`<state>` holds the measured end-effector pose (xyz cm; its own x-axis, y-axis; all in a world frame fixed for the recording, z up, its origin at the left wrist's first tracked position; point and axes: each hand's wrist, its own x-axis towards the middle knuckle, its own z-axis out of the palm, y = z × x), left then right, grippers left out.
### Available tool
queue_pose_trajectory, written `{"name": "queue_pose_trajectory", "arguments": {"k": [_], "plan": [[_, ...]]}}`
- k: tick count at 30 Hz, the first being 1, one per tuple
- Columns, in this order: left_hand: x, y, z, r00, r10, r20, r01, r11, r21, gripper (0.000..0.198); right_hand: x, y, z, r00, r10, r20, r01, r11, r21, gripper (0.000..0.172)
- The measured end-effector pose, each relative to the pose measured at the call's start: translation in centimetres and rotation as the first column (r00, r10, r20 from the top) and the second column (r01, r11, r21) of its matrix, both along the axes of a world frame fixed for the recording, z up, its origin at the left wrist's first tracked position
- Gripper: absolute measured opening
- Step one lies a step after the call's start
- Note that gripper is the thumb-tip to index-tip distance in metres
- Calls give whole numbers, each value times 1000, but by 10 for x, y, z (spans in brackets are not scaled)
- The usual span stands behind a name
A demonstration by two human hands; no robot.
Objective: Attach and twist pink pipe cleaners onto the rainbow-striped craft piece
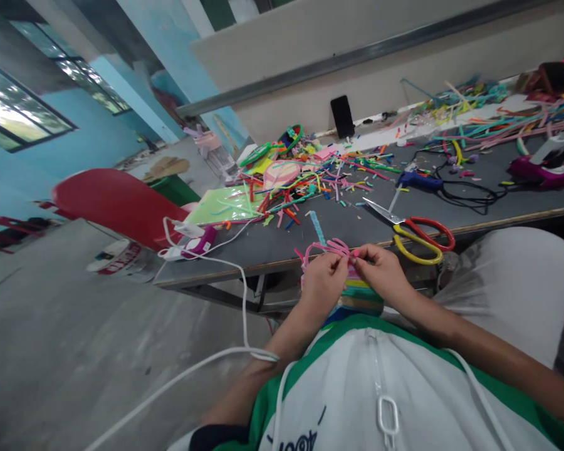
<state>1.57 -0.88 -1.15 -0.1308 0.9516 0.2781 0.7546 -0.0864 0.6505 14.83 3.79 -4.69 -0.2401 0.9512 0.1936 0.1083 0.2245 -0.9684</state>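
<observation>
My left hand [325,279] pinches a bundle of pink pipe cleaners [326,246] at the table's front edge, close above my lap. Right beside it, my right hand [380,268] has thumb and fingers closed on the same pink strands, and the fingertips of both hands nearly meet. A light blue fuzzy strip [317,227] lies on the table just beyond the bundle. Under my hands, striped colours show partly, mostly hidden. Scissors with red and yellow handles [425,233] lie with blades apart to the right, their handles over the table edge.
Loose pipe cleaner scraps [305,188] cover the grey table [282,247] behind my hands. A blue glue gun [420,180] with a black cord lies farther right. A black phone [342,117] leans on the wall. A white cable [244,300] hangs off the left edge near a red chair [117,203].
</observation>
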Motion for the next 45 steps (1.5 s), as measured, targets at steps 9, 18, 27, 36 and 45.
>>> {"name": "queue_pose_trajectory", "arguments": {"k": [9,18,27,36,45], "plan": [[-11,-6,0,969,2,-248,132,843,522,23,1,8,-8,986,103,-130,-117,988,-100,20],[-23,-1,-16,921,-1,-389,193,869,456,23,2,7,-6,992,94,-84,-102,991,-90,21],[-36,-4,2,898,-122,-423,271,911,312,20,2,6,-3,995,84,-47,-88,992,-94,20],[-19,-4,11,958,-110,264,104,994,36,11,0,7,-10,987,116,-115,-127,987,-94,19],[-24,0,5,998,-51,-29,55,987,149,16,3,6,-9,990,110,-84,-117,990,-83,18]]}}
